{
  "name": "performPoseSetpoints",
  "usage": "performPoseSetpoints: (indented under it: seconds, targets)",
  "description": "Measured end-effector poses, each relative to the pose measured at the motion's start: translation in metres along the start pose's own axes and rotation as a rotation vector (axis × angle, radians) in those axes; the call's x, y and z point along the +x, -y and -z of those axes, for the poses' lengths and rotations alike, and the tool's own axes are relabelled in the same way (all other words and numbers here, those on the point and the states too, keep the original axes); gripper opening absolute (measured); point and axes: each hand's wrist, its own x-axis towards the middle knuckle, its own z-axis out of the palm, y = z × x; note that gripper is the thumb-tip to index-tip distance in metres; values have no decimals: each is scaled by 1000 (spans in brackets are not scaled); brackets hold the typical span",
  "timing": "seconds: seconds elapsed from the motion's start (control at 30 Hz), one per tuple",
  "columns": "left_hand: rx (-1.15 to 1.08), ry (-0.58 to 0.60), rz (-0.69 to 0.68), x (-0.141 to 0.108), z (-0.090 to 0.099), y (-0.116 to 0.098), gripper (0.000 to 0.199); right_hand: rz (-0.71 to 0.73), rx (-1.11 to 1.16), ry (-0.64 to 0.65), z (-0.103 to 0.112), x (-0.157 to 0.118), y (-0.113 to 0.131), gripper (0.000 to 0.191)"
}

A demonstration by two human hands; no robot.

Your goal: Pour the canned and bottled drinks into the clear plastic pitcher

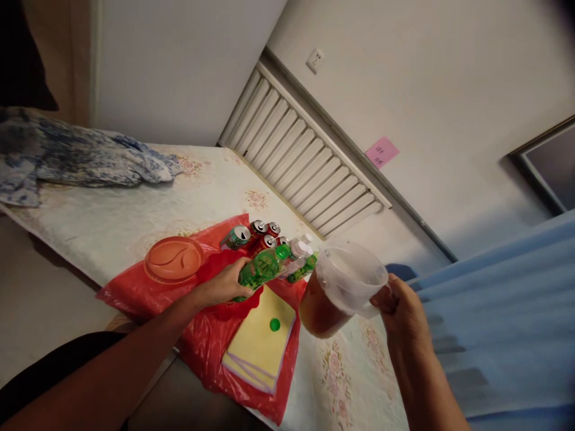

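Note:
Wrapped around a green plastic bottle (pixel 261 267) is my left hand (pixel 229 281); the bottle leans to the right, its green neck toward the other bottles. My right hand (pixel 402 308) grips the handle of a clear plastic pitcher (pixel 344 281) that holds reddish-brown liquid. The pitcher hangs tilted to the right of the bottle. On a folded yellow cloth (pixel 263 335) lies a green bottle cap (pixel 275 325). Several opened drink cans (pixel 258 228) stand behind the bottle, with another green bottle (pixel 302 270) and clear bottles beside them.
A red plastic sheet (pixel 202 347) covers part of the flowered tablecloth (pixel 335 383). An orange round dish (pixel 174 258) sits at its left. Patterned fabric (pixel 99 158) lies at the far left. Behind the table are a white radiator (pixel 300 149) and, at right, a blue curtain (pixel 507 311).

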Motion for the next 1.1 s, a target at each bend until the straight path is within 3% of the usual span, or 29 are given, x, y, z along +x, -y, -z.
performPoseSetpoints:
  seconds: [0.13,0.27,0.4,0.83,1.1]
  targets:
    - [47,-38,19,-1,-1,1,64,-19,-81,63,0,0,-5,48]
    - [-41,46,-16,-2,-2,-3,68,-35,-110,88,0,5,-10,51]
    - [-28,93,15,-3,-2,-7,59,-32,-132,101,-2,10,-12,52]
    - [1,63,76,-2,0,-3,56,-57,-190,225,-15,13,-15,53]
    - [-41,68,94,0,-2,4,56,-49,-242,227,-22,14,-11,53]
